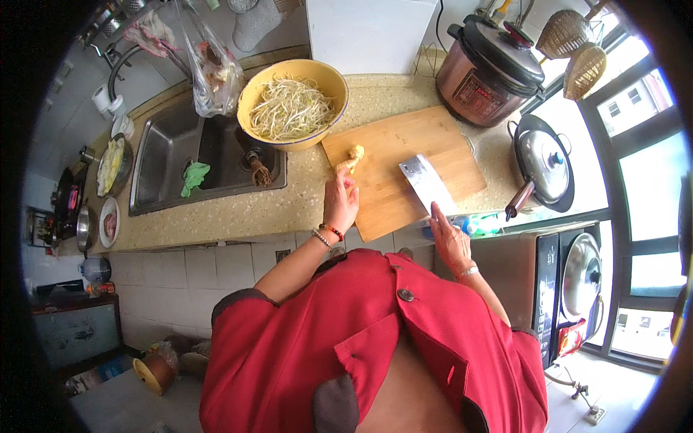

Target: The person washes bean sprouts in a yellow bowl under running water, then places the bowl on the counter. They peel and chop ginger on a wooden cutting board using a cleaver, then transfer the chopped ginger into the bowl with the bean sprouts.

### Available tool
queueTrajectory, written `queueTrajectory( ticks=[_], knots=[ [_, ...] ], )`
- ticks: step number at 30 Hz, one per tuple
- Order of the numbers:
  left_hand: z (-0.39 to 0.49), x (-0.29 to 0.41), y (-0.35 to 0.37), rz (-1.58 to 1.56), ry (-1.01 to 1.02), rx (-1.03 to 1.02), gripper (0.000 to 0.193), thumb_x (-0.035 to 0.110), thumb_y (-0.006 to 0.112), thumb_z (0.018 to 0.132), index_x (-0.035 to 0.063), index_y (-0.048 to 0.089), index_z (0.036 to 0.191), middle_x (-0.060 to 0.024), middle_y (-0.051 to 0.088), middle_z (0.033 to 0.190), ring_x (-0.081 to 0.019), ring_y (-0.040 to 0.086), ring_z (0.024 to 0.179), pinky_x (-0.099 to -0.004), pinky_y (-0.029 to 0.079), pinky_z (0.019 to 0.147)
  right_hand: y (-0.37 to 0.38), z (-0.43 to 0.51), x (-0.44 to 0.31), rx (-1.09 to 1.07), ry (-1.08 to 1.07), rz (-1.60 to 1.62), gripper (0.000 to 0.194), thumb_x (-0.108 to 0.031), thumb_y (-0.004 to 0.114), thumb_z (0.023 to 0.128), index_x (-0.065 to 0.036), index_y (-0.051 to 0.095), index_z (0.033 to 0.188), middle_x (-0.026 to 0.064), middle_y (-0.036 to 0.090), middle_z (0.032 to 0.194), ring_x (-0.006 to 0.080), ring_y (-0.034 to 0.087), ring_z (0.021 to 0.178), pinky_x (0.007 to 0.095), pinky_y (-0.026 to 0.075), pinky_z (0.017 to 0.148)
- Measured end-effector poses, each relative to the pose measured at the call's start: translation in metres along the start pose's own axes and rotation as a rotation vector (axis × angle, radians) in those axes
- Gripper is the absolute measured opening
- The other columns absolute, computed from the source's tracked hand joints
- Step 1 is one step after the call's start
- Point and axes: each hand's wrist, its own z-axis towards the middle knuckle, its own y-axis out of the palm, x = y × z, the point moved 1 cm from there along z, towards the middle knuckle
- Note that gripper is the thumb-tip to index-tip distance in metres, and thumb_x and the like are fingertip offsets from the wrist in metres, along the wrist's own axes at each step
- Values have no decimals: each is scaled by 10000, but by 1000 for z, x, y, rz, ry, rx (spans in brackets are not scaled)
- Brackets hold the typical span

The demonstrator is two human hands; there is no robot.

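A knobbly piece of ginger root (355, 153) lies near the left edge of a wooden cutting board (395, 135). The fingers of my left hand (341, 203) are on its near end, pinching it against the board. My right hand (452, 241) grips a cleaver (427, 181), index finger along the blade's near end; the hand hides the handle. The broad metal blade is over the right half of the board, pointing away from me and apart from the ginger. The board's near corner juts past the counter edge.
Left of the board stands a yellow basin (243, 103) of bean sprouts beside a double sink (162, 157) holding a green cloth (194, 178). A pressure cooker (471, 81) and a lidded pan (547, 162) stand at right. A filled plastic bag (214, 81) hangs over the sink.
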Motion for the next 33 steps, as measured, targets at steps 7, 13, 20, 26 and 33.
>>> queueTrajectory(
  ticks=[7, 13, 20, 26, 33],
  knots=[
    [7, 20, 36, 32, 17, -236, 315, 42, 752, 785, 107, 652, 1076, -57, 663, 999, -251, 621, 1021, -378, 494, 910, -43, 8, -4, 30, 321, 630, 489, -278, 527, 1039, -94, 421, 1479, 81, 594, 607, 186, 575, 494, 343, 428, 465],
    [33, 42, 88, 76, 207, -296, 454, 105, 796, 733, 138, 661, 1165, -60, 669, 1141, -312, 547, 1121, -395, 439, 999, -62, 7, 2, -112, 461, 789, 532, -318, 574, 1022, -125, 437, 1498, -12, 474, 532, 84, 430, 422, 277, 352, 390],
    [49, 29, 114, 151, 155, -306, 255, 92, 760, 754, 83, 713, 1005, -92, 684, 1009, -321, 568, 1034, -418, 465, 945, -71, 27, 14, -231, 345, 564, 471, -359, 567, 992, -140, 548, 1409, 80, 594, 587, 167, 607, 499, 339, 494, 516],
    [35, 30, 81, 238, 97, -262, 267, 89, 735, 770, 100, 698, 1034, -99, 670, 995, -309, 580, 984, -390, 472, 885, -70, 46, 12, -297, 200, 497, 399, -311, 566, 971, -104, 603, 1310, 179, 655, 669, 296, 676, 588, 420, 527, 594],
    [20, 40, 73, 235, 168, -76, 287, 104, 749, 783, 101, 682, 1062, -96, 628, 1081, -323, 575, 1010, -419, 470, 936, -67, 60, 4, -185, -109, 152, 256, -246, 562, 919, -85, 643, 1101, 211, 682, 803, 412, 674, 767, 500, 545, 695]
  ],
)
